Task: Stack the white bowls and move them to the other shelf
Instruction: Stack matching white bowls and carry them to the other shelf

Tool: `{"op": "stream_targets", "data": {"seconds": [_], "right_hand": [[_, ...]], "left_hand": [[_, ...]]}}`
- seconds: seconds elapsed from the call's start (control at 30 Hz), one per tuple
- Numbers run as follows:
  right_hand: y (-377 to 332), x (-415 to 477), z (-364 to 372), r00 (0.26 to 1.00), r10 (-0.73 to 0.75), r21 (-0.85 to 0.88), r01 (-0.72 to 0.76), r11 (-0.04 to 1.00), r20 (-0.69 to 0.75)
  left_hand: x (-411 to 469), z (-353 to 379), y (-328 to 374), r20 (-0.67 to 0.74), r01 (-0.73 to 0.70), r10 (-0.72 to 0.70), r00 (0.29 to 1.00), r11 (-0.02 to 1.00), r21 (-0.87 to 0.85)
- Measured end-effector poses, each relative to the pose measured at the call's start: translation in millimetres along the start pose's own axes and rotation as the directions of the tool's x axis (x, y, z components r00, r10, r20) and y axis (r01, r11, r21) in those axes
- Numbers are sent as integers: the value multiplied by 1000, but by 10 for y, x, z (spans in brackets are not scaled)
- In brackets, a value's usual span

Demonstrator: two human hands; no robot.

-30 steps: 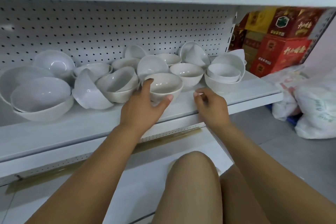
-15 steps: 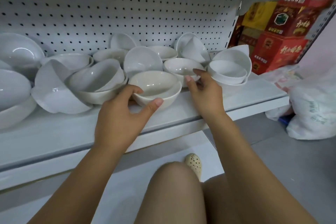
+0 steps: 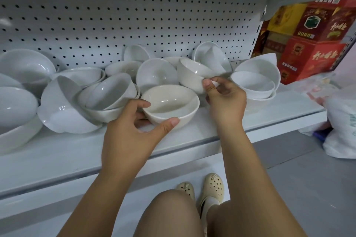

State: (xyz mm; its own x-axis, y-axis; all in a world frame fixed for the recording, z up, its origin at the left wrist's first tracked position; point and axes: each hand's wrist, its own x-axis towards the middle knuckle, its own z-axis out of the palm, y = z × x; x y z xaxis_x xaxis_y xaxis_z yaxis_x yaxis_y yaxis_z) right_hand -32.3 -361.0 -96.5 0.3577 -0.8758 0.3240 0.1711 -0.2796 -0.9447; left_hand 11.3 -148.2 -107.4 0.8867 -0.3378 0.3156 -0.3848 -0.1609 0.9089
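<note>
since half a second ago: right hand [image 3: 226,102] has gone from touching the rear bowl [image 3: 192,76] to pinching it between thumb and fingers and tipping it up off the shelf [image 3: 250,115]; left hand [image 3: 129,134] unchanged. item one, front bowl [image 3: 171,106]: upright on the shelf near its front edge, mouth up, gripped by the left hand with thumb on the near wall and fingers curled round the left side. item two, rear bowl: raised and tilted, outer wall toward the viewer, mouth turned toward the back panel [image 3: 134,15]; whether it touches the front bowl cannot be told. relation that matters: rear bowl sits just behind and to the right of the front bowl, so nesting likely needs it levelled mouth-up, then brought forward, left and down; the right hand carries, the left steadies. remaining stock: loose bowls [image 3: 107,92] crowded left and behind, some nested, some tipped. also present: red boxes [image 3: 312,44], plastic bags [image 3: 341,125].
</note>
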Motion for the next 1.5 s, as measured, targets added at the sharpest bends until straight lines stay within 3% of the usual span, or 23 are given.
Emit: {"op": "stream_targets", "data": {"seconds": [0.23,0.47,0.87,1.13,1.33,1.5], "right_hand": [[-287,-176,-16,994,-95,169,85,982,51],[-384,-455,-135,971,-128,195,88,977,201],[-321,-614,-217,932,-129,97,102,990,339],[-250,-666,-254,903,-216,-95,268,959,373],[-202,-641,-310,911,-167,-111,224,968,378],[-192,-619,-373,900,-133,-22,156,988,415]], "left_hand": [[16,-5,16,-4,-1,1,1000,1000,5],[26,-9,48,15,-32,31,999,999,14],[35,-20,-6,69,-87,85,994,996,31],[34,-34,-30,74,-73,69,995,996,53],[5,-40,30,91,-71,68,994,997,29],[14,-48,8,121,-69,64,991,997,37]]}}
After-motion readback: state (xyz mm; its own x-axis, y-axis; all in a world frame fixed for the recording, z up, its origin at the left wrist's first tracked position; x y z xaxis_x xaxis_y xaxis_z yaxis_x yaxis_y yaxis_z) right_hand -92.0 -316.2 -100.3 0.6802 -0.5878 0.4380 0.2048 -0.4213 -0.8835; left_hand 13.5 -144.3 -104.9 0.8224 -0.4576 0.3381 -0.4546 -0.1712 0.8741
